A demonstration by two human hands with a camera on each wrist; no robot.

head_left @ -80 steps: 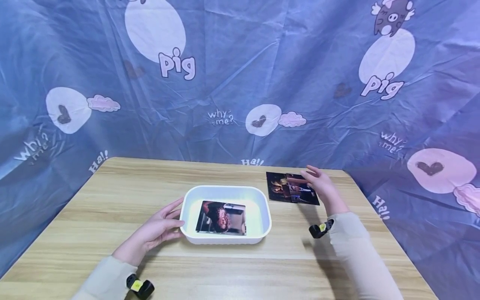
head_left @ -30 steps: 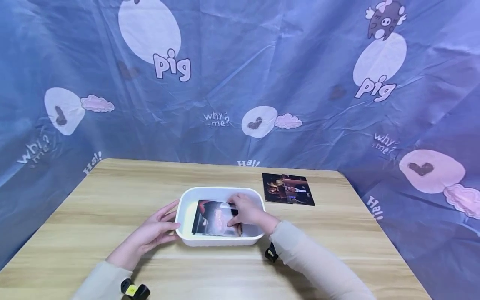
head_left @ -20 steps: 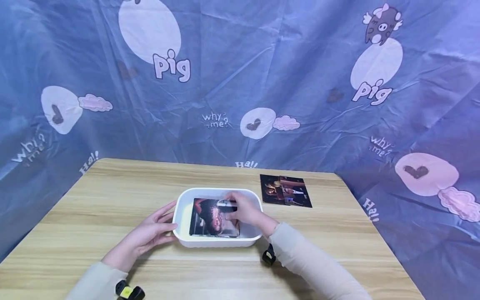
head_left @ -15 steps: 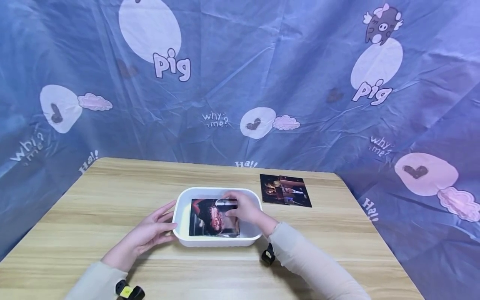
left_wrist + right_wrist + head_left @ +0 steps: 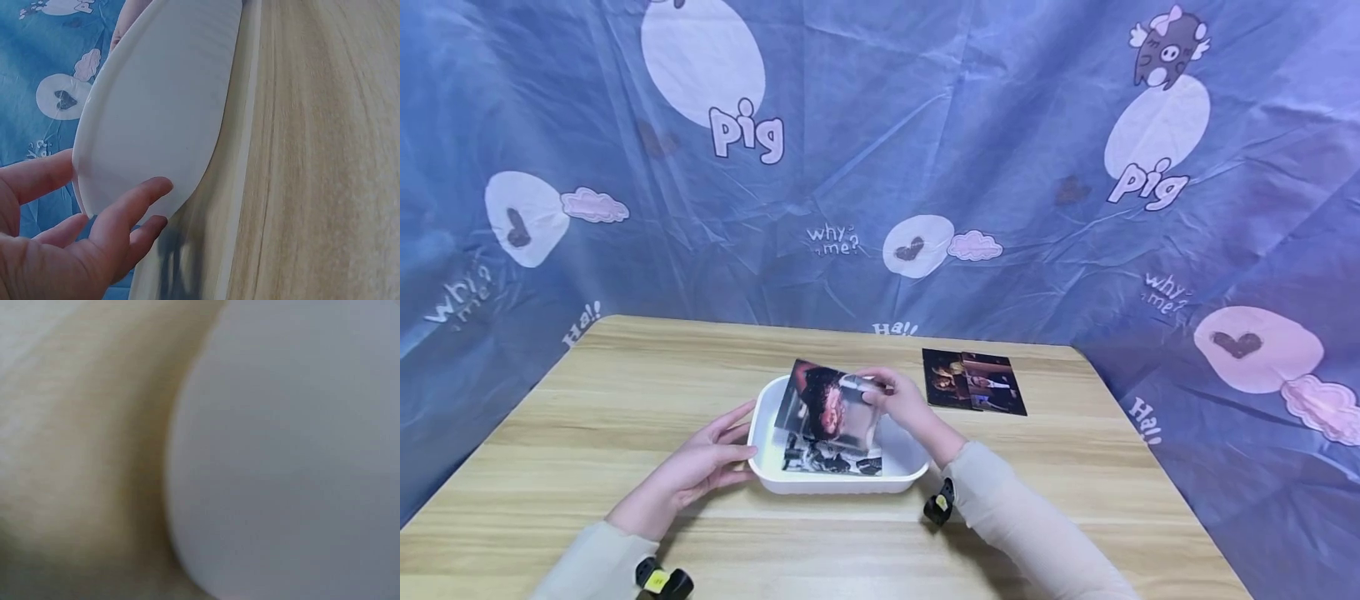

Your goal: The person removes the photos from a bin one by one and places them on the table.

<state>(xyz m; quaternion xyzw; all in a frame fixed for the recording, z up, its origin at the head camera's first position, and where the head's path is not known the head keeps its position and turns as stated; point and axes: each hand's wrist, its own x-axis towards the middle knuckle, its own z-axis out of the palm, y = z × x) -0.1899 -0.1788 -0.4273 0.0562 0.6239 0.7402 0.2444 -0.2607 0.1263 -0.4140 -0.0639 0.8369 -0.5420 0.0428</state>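
My right hand [image 5: 901, 400] pinches a photo [image 5: 829, 406] at its right edge. The photo is tilted and raised over a white plastic tub [image 5: 904, 477], partly above its far rim. A black-and-white photo [image 5: 833, 458] lies on the tub floor, partly covered by the raised one. My left hand [image 5: 711, 458] rests against the tub's left end. In the left wrist view, relaxed fingers [image 5: 134, 203] of that hand lie along the tub's outer wall [image 5: 156, 106]. The right wrist view is blurred, filled mostly by a pale curved surface, and shows no fingers.
Two overlapping photos, a left one [image 5: 942, 379] and a right one [image 5: 994, 383], lie on the wooden table [image 5: 685, 358] right of the tub, near the far edge. A blue printed cloth [image 5: 850, 167] hangs behind and around the table.
My right hand came from the photos at the right into the tub, then raised the upper photo, uncovering the black-and-white one beneath. My left hand stayed at the tub.
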